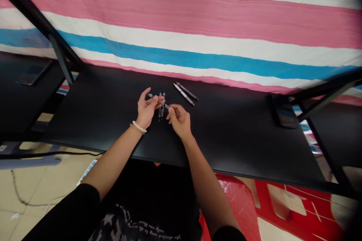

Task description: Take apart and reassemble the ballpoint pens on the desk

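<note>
Between my two hands is a slim grey pen (160, 101), held slantwise above the table. My left hand (147, 109) pinches it along its upper part, with the thumb on top. At its lower right end, my right hand (179, 118) closes its fingertips around it. Under the held pen, a pair of dark pens (161, 113) lies side by side on the black table, partly hidden by my left fingers. Farther back and to the right rest a white pen (183, 94) and a dark pen (187, 91), close together at a slant.
The black table (232, 135) runs across the view, with a striped cloth (198, 15) behind it. A dark phone (286, 115) lies at the right end, near a slanted metal brace. Another flat dark device (34, 72) is on the left table. A red stool (239, 203) stands below.
</note>
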A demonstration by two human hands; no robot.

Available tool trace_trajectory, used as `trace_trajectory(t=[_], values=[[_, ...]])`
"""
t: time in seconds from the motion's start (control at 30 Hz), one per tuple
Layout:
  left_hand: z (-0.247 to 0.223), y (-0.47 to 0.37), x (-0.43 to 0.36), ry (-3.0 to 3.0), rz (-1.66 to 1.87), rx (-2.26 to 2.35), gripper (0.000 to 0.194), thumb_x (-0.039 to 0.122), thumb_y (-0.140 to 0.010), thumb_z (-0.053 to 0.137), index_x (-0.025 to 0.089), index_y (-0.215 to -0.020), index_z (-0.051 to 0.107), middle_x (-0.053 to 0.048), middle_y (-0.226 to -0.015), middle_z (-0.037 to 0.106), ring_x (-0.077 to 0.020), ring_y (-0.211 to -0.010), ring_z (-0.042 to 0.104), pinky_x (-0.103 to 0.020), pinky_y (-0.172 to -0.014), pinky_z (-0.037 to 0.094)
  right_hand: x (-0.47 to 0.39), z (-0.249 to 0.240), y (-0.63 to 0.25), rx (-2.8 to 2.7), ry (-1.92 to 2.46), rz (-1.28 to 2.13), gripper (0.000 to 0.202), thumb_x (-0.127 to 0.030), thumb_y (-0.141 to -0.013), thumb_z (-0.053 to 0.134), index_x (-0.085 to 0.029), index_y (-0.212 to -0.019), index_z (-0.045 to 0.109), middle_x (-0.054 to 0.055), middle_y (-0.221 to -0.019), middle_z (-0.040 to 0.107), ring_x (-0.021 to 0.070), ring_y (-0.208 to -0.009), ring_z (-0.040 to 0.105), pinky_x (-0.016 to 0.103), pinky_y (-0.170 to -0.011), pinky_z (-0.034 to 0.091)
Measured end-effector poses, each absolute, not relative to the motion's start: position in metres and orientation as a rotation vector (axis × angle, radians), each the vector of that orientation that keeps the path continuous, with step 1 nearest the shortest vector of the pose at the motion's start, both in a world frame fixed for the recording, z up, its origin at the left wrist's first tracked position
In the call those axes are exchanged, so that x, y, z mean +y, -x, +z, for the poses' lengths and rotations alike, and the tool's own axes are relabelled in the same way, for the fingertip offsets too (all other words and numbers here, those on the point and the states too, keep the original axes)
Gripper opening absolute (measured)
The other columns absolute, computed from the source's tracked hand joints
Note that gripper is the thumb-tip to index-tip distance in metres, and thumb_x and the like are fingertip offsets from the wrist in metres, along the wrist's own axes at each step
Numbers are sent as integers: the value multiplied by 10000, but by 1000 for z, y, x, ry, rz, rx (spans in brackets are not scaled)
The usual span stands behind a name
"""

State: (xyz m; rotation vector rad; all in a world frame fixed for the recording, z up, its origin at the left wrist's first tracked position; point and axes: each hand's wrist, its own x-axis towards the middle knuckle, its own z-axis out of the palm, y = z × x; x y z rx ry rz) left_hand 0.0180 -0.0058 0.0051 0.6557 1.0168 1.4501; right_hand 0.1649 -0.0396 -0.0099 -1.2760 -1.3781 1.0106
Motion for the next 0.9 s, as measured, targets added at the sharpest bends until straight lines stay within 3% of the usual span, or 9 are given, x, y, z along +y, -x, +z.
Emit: trace_trajectory(t=[0.13,0.27,0.4,0.47,0.6,0.7,0.9], values=[[5,-18,-6,-659,1440,1021,692,297,-860,784,194,-1450,437,-55,-899,786,-165,-798,770,-253,-729,581,-39,-11,-165,-1447,1288,952,429,-592,-935,602,-189,-808,674,0,-604,651,105,-474,575,220,-484,454],[5,-18,-6,-658,1437,1034,708,308,-853,792,190,-1451,431,-57,-898,787,-168,-790,768,-260,-729,584,-40,-9,-166,-1433,1297,917,407,-583,-941,598,-191,-884,693,2,-644,672,108,-485,587,220,-486,447],[6,-17,-6,-664,1426,1041,644,302,-850,797,164,-1390,474,-64,-871,787,-163,-748,762,-236,-670,569,-41,-6,-167,-1488,1330,914,520,-579,-994,503,-191,-664,609,-24,-472,553,91,-409,502,219,-462,393],[7,-17,-6,-666,1408,1026,611,300,-864,782,172,-1378,477,-67,-887,791,-170,-782,769,-234,-676,568,-41,-5,-166,-1469,1329,938,532,-590,-990,502,-192,-651,599,-29,-458,535,89,-403,492,219,-453,394],[8,-17,-7,-658,1404,1002,647,313,-881,766,202,-1421,426,-70,-923,793,-187,-861,776,-255,-728,580,-41,-4,-161,-1339,1231,985,406,-597,-867,689,-193,-901,716,6,-686,699,110,-494,604,238,-491,517],[8,-18,-8,-651,1347,977,519,295,-908,734,179,-1347,481,-82,-918,791,-179,-831,773,-276,-760,592,-43,-2,-158,-1255,1121,992,412,-545,-834,749,-219,-1085,743,41,-880,769,123,-550,663,273,-531,593],[9,-19,-9,-638,1322,958,345,281,-886,755,121,-1147,594,-109,-894,783,-165,-794,758,-284,-764,596,-44,0,-159,-1183,1081,1025,356,-510,-847,754,-222,-1054,785,48,-836,790,139,-567,699,283,-542,623]])
